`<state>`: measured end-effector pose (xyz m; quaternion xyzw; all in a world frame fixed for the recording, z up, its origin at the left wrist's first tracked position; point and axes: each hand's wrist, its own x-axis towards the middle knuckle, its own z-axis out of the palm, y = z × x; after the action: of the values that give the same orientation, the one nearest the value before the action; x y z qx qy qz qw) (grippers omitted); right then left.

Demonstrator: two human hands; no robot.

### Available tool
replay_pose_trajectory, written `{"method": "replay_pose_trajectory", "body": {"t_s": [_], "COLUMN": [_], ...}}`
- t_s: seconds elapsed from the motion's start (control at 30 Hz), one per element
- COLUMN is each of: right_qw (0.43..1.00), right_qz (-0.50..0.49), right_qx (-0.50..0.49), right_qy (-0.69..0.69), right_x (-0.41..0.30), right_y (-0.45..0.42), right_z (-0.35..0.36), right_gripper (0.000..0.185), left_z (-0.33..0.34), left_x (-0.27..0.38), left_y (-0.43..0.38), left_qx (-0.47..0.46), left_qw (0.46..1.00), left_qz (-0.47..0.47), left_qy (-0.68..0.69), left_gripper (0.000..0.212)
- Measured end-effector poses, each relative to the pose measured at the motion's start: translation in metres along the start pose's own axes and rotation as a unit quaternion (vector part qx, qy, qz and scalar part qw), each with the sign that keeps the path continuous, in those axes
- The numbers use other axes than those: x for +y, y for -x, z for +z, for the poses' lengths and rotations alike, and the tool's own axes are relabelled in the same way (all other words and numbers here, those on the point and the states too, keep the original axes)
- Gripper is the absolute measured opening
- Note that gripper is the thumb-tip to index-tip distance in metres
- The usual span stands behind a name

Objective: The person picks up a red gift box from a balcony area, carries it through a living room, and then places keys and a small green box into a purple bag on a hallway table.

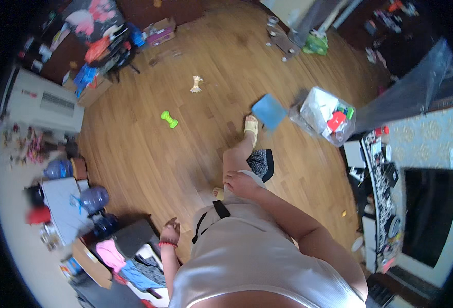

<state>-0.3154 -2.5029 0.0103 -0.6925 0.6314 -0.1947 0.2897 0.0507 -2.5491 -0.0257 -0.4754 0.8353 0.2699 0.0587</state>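
My left hand (170, 231), with a red beaded bracelet at its wrist, hangs beside my hip with its fingers slightly apart and nothing in them. Close to it is a dark sofa (134, 236) bearing clothes. In front of my thigh, my right hand (243, 184) has curled fingers over the hem of my light shorts (241, 212); whether it grips the fabric is unclear. A dark patterned cloth (260, 163) lies on the floor beside my leg. One yellow slipper (251, 129) is planted forward, near a blue square-topped stool (269, 111).
On the wood floor ahead lie a green dumbbell-shaped object (169, 119) and a pale tied bundle (196, 84). A clear plastic bag of items (313, 106) stands right of the stool. A cluttered cabinet (371, 227) lines the right; a white table (62, 204) and water jugs (94, 199) stand left.
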Motion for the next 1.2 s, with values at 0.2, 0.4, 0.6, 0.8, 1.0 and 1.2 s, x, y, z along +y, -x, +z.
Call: {"method": "replay_pose_trajectory", "body": {"t_s": [0.2,0.4,0.6,0.8,1.0,1.2], "right_qw": [0.99,0.971,0.935,0.902,0.896,0.793], "right_qz": [0.113,0.129,0.273,0.297,0.347,0.463], "right_qx": [0.049,0.199,0.224,0.31,0.275,0.396], "right_qy": [-0.064,-0.017,-0.004,0.039,-0.024,-0.012], "right_x": [0.022,0.101,0.185,0.237,0.287,0.373], "right_y": [-0.021,-0.029,-0.069,-0.089,-0.095,-0.109], "right_z": [-0.001,-0.057,-0.16,-0.259,-0.277,-0.344], "right_gripper": [0.013,0.016,0.014,0.013,0.017,0.021], "left_z": [-0.055,-0.084,-0.141,-0.133,-0.119,-0.122], "left_x": [0.039,0.079,0.228,0.291,0.364,0.47], "left_y": [-0.073,-0.229,-0.371,-0.492,-0.592,-0.725], "left_qx": [-0.263,-0.141,-0.125,-0.153,-0.209,-0.192], "left_qw": [0.955,0.982,0.973,0.955,0.922,0.902], "left_qz": [-0.13,0.085,0.181,0.241,0.325,0.387], "left_qy": [-0.045,-0.093,-0.067,-0.084,-0.032,0.006], "left_gripper": [0.036,0.032,0.029,0.028,0.027,0.025]}}
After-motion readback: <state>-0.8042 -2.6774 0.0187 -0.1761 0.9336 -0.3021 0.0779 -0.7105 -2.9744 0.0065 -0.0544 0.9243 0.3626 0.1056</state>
